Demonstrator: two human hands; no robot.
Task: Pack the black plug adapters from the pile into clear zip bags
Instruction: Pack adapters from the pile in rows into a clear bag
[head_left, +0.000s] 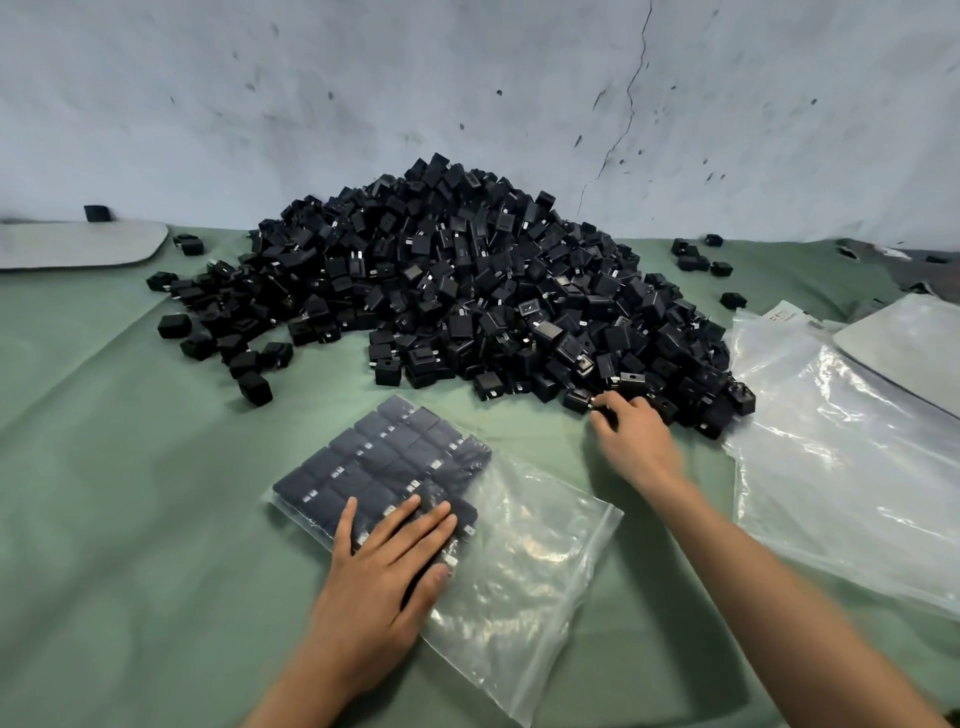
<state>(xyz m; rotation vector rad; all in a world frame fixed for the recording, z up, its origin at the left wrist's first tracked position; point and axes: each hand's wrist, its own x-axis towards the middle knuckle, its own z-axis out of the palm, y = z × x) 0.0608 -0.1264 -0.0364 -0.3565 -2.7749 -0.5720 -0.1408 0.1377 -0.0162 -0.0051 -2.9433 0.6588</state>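
A big pile of black plug adapters (467, 280) rises at the back middle of the green cloth. In front of it lies a clear zip bag (524, 551), its left part filled with neat rows of adapters (384, 457). My left hand (387, 566) lies flat, fingers spread, on the near rows in the bag. My right hand (631, 436) reaches to the pile's front right edge, where its fingertips curl around one adapter (582, 401); whether they grip it is unclear.
A stack of empty clear zip bags (841, 467) lies at the right. Grey flat pads sit at the far left (78, 244) and far right (914, 343). Stray adapters (701, 260) lie scattered around the pile. A cracked pale wall (623, 104) stands behind.
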